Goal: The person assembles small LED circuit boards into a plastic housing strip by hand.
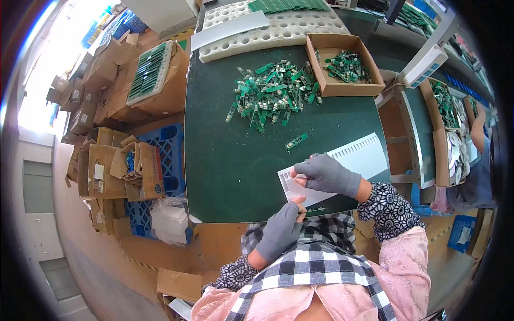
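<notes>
A white slotted panel (353,158) lies slantwise at the table's near right, with a row of small cut-outs along its far edge. Over its left end is my right hand (327,174) in a grey fingerless glove, fingertips pinched together; whatever is between them is too small to name. My left hand (281,230), gloved alike, is at the near table edge just below the panel's corner. Its thumb and fingers are closed, and their contents cannot be made out. A small green circuit board (316,209) lies partly visible beside the left fingertips. Another single board (296,141) rests beyond the panel.
A loose pile of green boards (273,91) covers the table's far middle. Beside it stands a cardboard box (348,90) of similar boards. White foam trays (300,27) line the back. Cartons (104,171) stand on a blue pallet at left; another person's arm (478,128) shows at far right.
</notes>
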Demonstrator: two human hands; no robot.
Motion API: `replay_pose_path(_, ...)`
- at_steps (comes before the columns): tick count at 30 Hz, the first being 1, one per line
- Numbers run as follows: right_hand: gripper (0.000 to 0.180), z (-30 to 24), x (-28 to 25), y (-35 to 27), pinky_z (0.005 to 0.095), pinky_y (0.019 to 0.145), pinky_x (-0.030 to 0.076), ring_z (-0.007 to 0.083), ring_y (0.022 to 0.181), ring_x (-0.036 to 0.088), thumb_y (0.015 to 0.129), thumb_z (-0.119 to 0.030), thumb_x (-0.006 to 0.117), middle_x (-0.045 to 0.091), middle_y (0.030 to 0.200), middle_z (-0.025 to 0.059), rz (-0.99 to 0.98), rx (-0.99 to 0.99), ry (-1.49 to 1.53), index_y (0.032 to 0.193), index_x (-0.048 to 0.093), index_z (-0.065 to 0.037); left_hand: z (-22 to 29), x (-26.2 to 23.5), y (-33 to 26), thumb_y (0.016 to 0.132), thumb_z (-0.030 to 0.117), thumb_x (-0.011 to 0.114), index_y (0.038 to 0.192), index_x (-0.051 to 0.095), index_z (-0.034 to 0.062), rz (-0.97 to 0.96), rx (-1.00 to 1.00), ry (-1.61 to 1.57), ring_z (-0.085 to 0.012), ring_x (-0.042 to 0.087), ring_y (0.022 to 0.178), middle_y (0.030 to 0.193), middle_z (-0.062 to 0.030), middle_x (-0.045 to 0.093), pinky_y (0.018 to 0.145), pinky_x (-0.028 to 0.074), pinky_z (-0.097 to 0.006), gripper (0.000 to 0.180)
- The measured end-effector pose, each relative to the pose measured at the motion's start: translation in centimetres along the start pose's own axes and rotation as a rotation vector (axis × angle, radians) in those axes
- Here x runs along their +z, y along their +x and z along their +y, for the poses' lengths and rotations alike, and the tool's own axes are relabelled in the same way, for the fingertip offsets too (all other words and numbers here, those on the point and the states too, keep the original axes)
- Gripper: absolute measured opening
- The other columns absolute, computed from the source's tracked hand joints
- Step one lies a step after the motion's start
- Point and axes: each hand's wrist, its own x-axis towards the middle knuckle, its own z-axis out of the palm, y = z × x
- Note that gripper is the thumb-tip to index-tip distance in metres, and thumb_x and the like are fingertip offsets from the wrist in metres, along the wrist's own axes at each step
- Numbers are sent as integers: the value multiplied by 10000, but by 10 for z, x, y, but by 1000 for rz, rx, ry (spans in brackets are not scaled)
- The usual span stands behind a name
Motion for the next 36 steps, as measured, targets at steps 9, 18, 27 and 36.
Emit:
replay_pose_path(9,77,-9,9,28,441,795,504,278,714,682,805,-131,655,647,678,70,-205,-169,-415,874,624,-121,-2,-1,0,908,42,612,996,539,34,17,-28,-45,-302,689,783,1232,-153,653,708,539,-340,114)
replay_pose_path(18,119,-15,2,31,409,714,520,238,657,662,780,-104,670,626,664,95,-325,-141,-386,861,592,-64,0,0,2,911,45,624,1066,582,29,45,-33,-11,-273,696,786,1120,-113,696,712,543,-328,162)
replay_pose_path(27,129,-24,-10,-28,268,598,446,115,574,537,895,-167,656,530,619,9,150,397,425,979,646,-68,-18,-6,14,959,12,586,986,586,-28,95,-343,-511,-83,634,939,1069,-96,710,836,510,-240,48)
replay_pose_path(36,130,-3,12,22,454,835,496,312,658,641,782,-166,687,645,691,84,-156,-109,-343,858,596,-112,-10,1,14,923,23,624,988,577,-9,156,-121,-246,-193,717,830,1057,-134,719,734,550,-292,85)
